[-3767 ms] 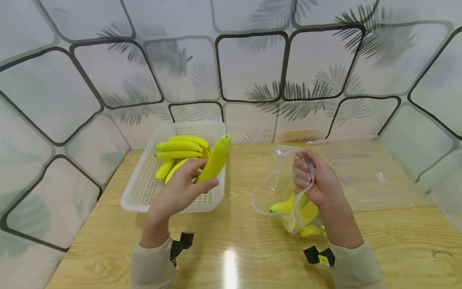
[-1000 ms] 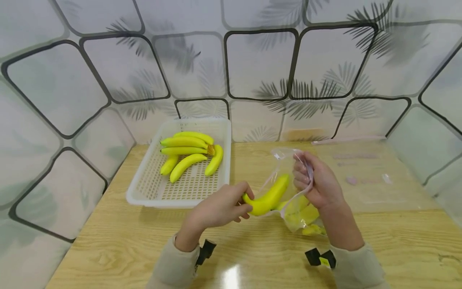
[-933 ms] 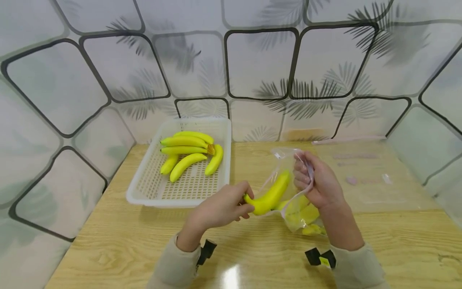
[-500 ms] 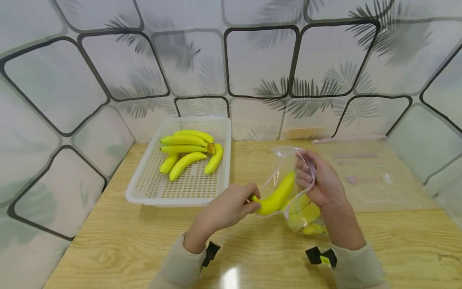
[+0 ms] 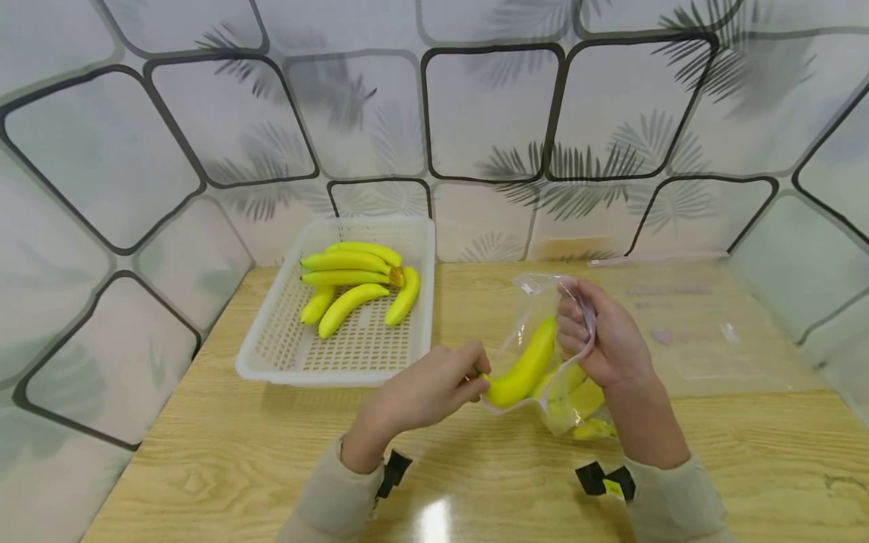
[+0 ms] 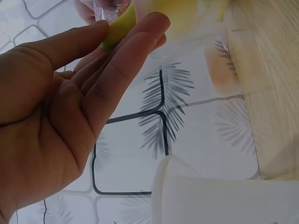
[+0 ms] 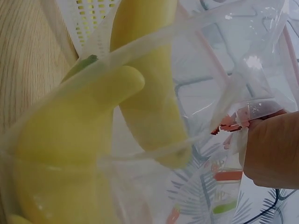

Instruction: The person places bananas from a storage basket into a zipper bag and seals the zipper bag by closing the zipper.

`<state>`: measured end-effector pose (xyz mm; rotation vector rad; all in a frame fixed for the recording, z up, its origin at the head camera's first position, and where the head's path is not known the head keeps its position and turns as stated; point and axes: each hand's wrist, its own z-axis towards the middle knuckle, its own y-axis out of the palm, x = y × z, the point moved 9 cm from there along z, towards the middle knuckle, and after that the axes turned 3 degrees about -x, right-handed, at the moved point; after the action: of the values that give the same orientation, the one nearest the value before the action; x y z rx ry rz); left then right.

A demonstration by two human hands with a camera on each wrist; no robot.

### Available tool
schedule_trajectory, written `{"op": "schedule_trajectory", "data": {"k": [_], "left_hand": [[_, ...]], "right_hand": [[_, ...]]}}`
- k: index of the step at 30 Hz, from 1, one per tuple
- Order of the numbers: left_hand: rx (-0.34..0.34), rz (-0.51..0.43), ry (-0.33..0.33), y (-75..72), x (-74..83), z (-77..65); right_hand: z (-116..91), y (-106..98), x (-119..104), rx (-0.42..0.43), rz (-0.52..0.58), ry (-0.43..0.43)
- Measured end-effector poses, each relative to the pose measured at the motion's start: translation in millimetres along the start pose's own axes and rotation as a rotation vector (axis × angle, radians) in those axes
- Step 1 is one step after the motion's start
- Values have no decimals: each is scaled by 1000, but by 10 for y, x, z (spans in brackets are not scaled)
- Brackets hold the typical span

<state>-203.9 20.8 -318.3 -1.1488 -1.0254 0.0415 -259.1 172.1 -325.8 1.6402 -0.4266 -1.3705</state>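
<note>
My left hand [image 5: 434,385] pinches one tip of a yellow banana [image 5: 526,369], whose body reaches through the mouth of a clear zip bag [image 5: 538,298]. In the left wrist view, the banana's greenish tip [image 6: 119,30] lies between thumb and fingers. My right hand [image 5: 607,343] grips the bag's pink-edged rim with curled fingers, keeping the mouth spread toward the left hand. Lower in the bag lie more bananas [image 5: 591,430], partly hidden by the film and right wrist. The right wrist view shows a thick banana [image 7: 60,149] beside the entering one [image 7: 145,93].
A white perforated basket [image 5: 292,373] stands at the left with a banana bunch [image 5: 346,261] and several loose bananas [image 5: 349,311]. Another clear zip bag [image 5: 699,339] lies flat at the right. Patterned cloth walls [image 5: 489,113] border the wooden table [image 5: 204,467].
The left hand has brought the banana from over the basket rightward to the bag, then farther into its mouth. The right hand keeps its grip on the rim, nearly still.
</note>
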Motion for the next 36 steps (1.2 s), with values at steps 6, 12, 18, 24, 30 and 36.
{"op": "schedule_trajectory", "data": {"k": [6, 12, 18, 24, 30, 36], "left_hand": [[28, 20, -12, 17, -5, 34], [51, 68, 7, 22, 4, 69], [54, 120, 22, 36, 23, 79], [100, 113, 20, 48, 52, 96], [156, 64, 3, 40, 37, 117], [173, 44, 9, 19, 44, 106]], "right_hand": [[3, -15, -5, 10, 0, 5], [4, -19, -6, 2, 12, 5], [4, -19, -7, 4, 19, 5], [4, -28, -11, 7, 28, 5], [12, -10, -26, -15, 34, 0], [8, -11, -36, -17, 43, -1]]}}
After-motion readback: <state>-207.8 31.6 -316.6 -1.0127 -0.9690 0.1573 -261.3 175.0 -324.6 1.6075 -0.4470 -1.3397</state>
